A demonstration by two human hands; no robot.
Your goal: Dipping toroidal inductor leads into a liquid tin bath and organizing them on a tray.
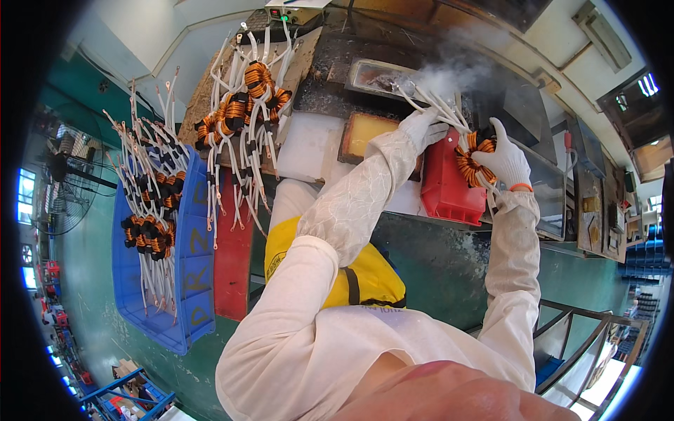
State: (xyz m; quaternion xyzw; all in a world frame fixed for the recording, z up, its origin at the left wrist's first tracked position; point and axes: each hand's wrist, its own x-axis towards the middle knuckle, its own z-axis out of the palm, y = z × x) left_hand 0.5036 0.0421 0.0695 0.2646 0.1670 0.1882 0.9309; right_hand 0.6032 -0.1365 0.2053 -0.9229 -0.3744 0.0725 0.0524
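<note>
In my gloved right hand is a copper-wound ring coil with black bands. The thumb points up and the fingers close round the coil's right side. My gloved left hand closes on the coil's white wire leads, just left of the coil. The free lead ends fan out toward a rectangular metal pot, where smoke rises. Whether the tips touch the pot's contents is hard to see. A red plastic bin sits directly below the coil. A tray with a yellow block lies behind my left forearm.
Several finished-looking coils with white leads lie on a board at left, leads hanging over its edge. More fill a blue crate beside a red stand. A white sheet covers part of the bench. A fan stands far left.
</note>
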